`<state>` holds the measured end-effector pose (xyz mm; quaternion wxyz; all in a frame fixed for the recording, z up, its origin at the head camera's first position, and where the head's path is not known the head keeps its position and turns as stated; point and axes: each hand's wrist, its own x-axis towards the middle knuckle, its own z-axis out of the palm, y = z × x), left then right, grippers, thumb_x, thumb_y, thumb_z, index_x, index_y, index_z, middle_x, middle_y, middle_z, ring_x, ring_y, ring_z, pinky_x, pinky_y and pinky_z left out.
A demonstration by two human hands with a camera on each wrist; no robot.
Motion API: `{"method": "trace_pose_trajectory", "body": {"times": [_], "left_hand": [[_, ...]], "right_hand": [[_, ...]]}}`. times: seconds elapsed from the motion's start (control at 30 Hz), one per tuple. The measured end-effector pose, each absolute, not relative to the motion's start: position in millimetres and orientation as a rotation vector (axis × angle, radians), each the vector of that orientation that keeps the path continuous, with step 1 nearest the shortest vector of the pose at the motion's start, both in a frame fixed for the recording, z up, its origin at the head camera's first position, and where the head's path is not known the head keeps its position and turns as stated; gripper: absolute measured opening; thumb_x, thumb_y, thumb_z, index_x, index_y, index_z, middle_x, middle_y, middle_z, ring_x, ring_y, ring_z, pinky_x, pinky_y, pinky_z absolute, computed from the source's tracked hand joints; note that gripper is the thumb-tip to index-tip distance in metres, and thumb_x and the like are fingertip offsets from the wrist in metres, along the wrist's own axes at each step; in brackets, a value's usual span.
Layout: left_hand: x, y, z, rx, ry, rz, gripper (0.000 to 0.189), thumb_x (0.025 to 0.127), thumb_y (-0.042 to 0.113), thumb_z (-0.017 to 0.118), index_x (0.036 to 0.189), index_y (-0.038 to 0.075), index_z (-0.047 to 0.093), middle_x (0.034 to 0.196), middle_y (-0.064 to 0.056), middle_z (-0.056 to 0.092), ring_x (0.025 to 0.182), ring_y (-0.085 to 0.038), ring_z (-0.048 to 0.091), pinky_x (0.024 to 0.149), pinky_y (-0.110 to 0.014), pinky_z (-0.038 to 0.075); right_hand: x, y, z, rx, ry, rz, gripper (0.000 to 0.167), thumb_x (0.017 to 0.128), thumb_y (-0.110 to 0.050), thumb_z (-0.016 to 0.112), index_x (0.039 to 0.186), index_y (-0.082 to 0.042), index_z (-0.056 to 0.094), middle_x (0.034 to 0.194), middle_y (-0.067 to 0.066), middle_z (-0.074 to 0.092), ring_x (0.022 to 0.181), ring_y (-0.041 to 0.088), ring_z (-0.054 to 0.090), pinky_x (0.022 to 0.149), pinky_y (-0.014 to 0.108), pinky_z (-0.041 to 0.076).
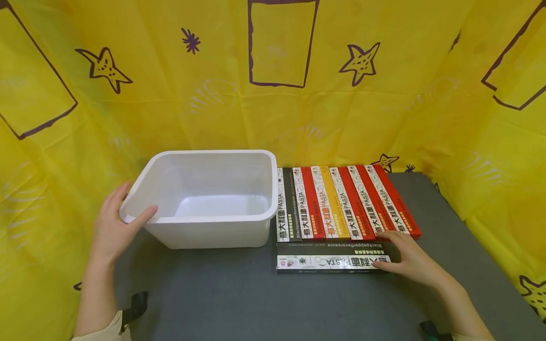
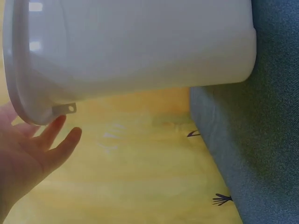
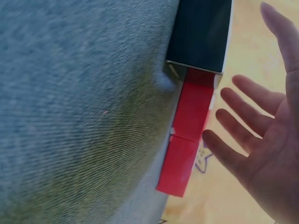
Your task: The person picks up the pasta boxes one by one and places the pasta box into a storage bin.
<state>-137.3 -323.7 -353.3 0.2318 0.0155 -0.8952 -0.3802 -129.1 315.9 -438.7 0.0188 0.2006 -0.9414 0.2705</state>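
Observation:
A white plastic bin (image 1: 213, 234) stands on the table at left centre, its visible inside bare. My left hand (image 1: 115, 227) holds its left front corner, thumb over the rim and fingers along the outer side; in the left wrist view, the fingers (image 2: 60, 147) lie beside the rim and a small tab. A black pasta box (image 1: 328, 248) lies crosswise in front of a row of pasta boxes. Over its right end hovers my right hand (image 1: 409, 258), thumb and fingers spread; in the right wrist view, the black box (image 3: 198, 37) is apart from the fingers (image 3: 243, 116).
Right of the bin, several pasta boxes lie side by side: a black one (image 1: 291, 203), a yellow one (image 1: 332, 203) and red ones, such as the rightmost red box (image 1: 396, 201). A yellow patterned cloth (image 1: 213, 71) hangs behind and beside the dark grey table (image 1: 222, 303).

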Motion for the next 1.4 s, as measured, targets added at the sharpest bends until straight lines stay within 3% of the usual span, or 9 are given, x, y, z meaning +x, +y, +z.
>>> {"method": "trace_pose_trajectory", "body": {"times": [0.27,0.57,0.97,1.4], "left_hand": [[-138.5,-331.4,-359.6,-0.005,-2.572,-1.053,0.083,0.089,0.031,0.068,0.153,0.002,0.026,0.155,-0.027,0.023,0.139,-0.051,0.02,0.109,-0.069,0.012],[-141.6,-332.2,-361.5,-0.009,-2.652,-1.036,0.083,0.09,0.037,0.065,0.155,0.006,0.022,0.158,-0.025,0.015,0.141,-0.051,0.013,0.105,-0.074,0.009],[-147.5,-333.1,-354.0,-0.004,-2.722,-0.994,0.084,0.09,0.041,0.065,0.156,0.011,0.023,0.16,-0.022,0.013,0.141,-0.053,0.012,0.103,-0.076,0.012],[-149.5,-328.4,-359.7,0.046,-2.63,-1.069,0.081,0.088,0.038,0.069,0.153,0.01,0.031,0.161,-0.016,0.017,0.142,-0.049,0.013,0.104,-0.075,0.011]], "right_hand": [[-128.7,321.3,-448.5,0.614,-2.997,0.848,0.083,0.072,-0.05,0.082,0.133,-0.002,0.052,0.128,0.017,0.056,0.118,0.039,0.047,0.093,0.06,0.038],[-126.2,322.2,-455.3,0.548,-3.049,0.853,0.094,0.067,-0.053,0.085,0.135,0.0,0.047,0.125,0.013,0.056,0.109,0.026,0.052,0.087,0.036,0.044],[-133.2,322.3,-462.2,0.559,-3.067,0.833,0.091,0.066,-0.049,0.087,0.13,0.002,0.048,0.122,0.013,0.057,0.108,0.027,0.052,0.088,0.046,0.043],[-131.9,325.2,-461.9,0.551,-3.061,0.819,0.083,0.063,-0.054,0.086,0.123,-0.006,0.054,0.109,0.0,0.06,0.091,0.013,0.053,0.076,0.036,0.047]]}}
